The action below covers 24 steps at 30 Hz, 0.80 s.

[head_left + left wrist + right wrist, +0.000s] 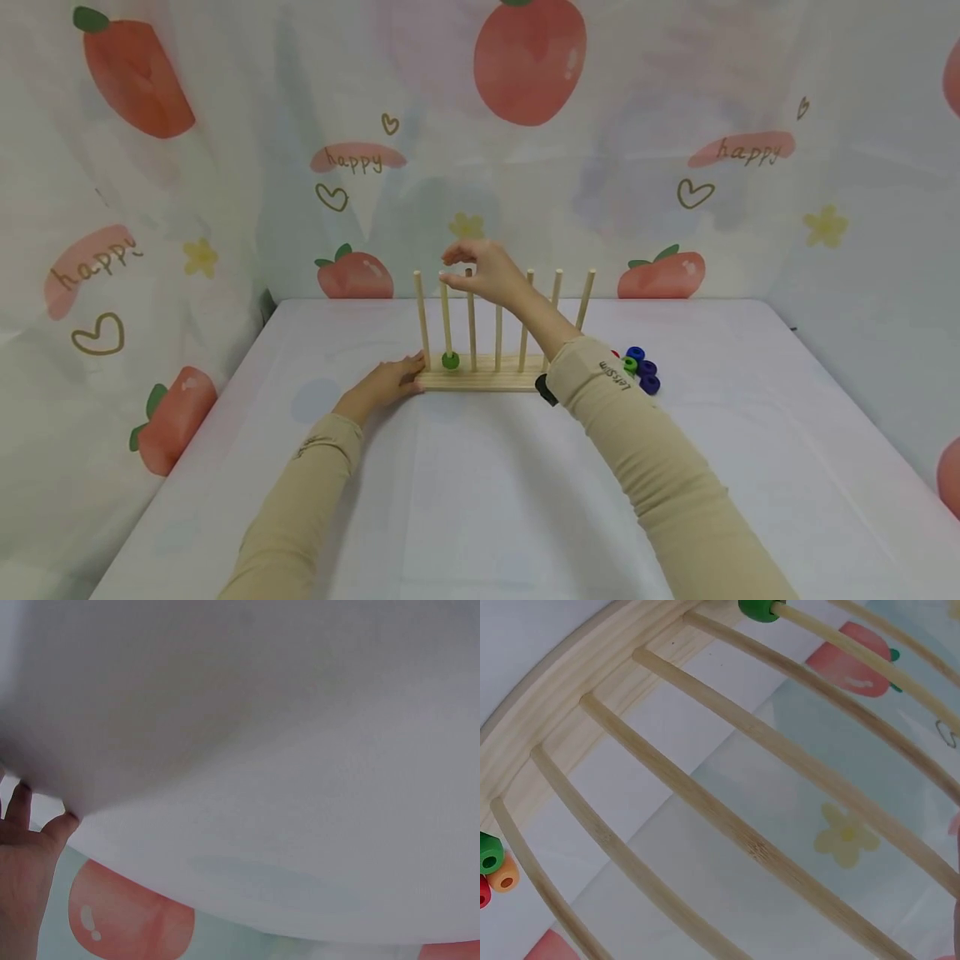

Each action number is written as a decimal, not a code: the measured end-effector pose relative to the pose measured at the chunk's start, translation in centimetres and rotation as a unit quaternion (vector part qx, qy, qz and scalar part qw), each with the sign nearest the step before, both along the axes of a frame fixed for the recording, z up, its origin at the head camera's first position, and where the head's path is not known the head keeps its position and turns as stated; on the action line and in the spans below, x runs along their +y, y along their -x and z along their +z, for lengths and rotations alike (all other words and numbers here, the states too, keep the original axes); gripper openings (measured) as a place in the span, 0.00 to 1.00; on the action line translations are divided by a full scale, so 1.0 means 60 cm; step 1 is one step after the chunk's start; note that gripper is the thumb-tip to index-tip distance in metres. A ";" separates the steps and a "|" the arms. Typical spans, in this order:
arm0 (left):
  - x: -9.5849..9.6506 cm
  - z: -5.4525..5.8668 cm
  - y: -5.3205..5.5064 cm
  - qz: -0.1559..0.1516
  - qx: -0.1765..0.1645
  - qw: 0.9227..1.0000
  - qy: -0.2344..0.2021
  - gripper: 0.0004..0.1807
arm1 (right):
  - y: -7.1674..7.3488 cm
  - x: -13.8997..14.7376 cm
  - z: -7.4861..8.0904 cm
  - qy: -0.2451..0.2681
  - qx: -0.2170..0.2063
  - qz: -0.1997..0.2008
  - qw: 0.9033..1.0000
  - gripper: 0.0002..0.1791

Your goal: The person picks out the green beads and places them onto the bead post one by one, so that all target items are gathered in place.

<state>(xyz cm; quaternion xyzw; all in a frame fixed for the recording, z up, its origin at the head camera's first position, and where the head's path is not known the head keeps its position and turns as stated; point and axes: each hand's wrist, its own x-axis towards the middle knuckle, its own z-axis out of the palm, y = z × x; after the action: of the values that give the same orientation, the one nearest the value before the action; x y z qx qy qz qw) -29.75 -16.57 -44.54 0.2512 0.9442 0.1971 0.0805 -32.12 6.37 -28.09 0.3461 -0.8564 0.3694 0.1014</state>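
A wooden peg rack (480,380) with several upright rods stands on the table. At the foot of the second rod from the left sits a green bead (450,361), also seen in the right wrist view (760,607). My left hand (384,387) holds the rack's left end, thumb towards the front. In the left wrist view only part of that hand (28,859) shows. Above the bead, my right hand (487,271) is raised at the top of the second rod. Its thumb and fingers are bent but apart, with nothing visible between them.
Loose beads (647,368) in blue, purple, green and red lie right of the rack, partly behind the right sleeve. Orange and red beads (504,877) show in the right wrist view. A dark object (546,388) sits by the right cuff. Printed cloth (525,192) hangs behind the table.
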 end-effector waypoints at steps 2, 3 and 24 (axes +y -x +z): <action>0.000 -0.001 0.000 0.003 0.001 1.000 -0.003 0.32 | 0.000 -0.001 0.001 -0.008 -0.001 -0.002 1.000 0.17; 0.001 -0.002 0.001 0.003 0.002 1.000 -0.003 0.32 | 0.000 -0.001 0.001 -0.010 -0.003 -0.003 1.000 0.17; -0.003 -0.006 -0.012 -0.019 0.026 0.999 0.012 0.30 | 0.006 -0.003 0.000 -0.031 0.007 -0.004 0.999 0.17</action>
<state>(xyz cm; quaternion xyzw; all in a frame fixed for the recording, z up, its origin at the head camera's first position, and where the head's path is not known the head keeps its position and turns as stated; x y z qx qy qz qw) -29.06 -16.74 -44.88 0.2731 0.9433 0.1782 0.0629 -32.46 6.21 -28.10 0.3480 -0.8683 0.3398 0.0978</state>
